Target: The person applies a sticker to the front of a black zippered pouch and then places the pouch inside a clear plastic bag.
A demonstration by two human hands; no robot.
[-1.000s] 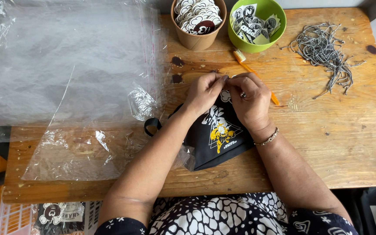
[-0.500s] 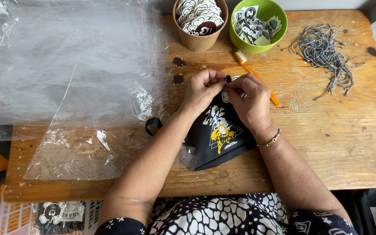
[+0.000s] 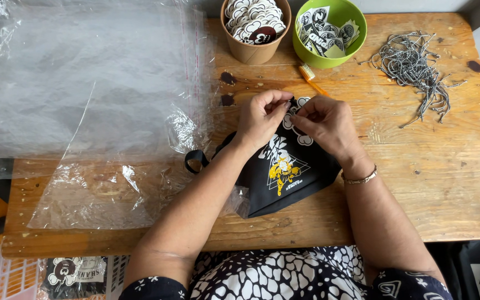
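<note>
A black fabric face mask [image 3: 284, 172] with a yellow and white print lies on the wooden table [image 3: 451, 183]. My left hand [image 3: 262, 118] and my right hand [image 3: 326, 125] meet over its upper edge, fingertips pinched together on the fabric and on a small white tag there. What exactly sits between the fingertips is too small to tell. A black ear loop [image 3: 195, 160] of the mask sticks out to the left.
A pile of clear plastic bags [image 3: 84, 94] covers the table's left half. At the back stand a brown paper cup of round stickers [image 3: 255, 28] and a green bowl of printed tags [image 3: 329, 30]. An orange toothbrush [image 3: 311, 78] and a heap of ball chains [image 3: 415, 69] lie to the right.
Both hands stay pinched at the mask's top edge; the fingers have shifted slightly, and the mask has barely moved.
</note>
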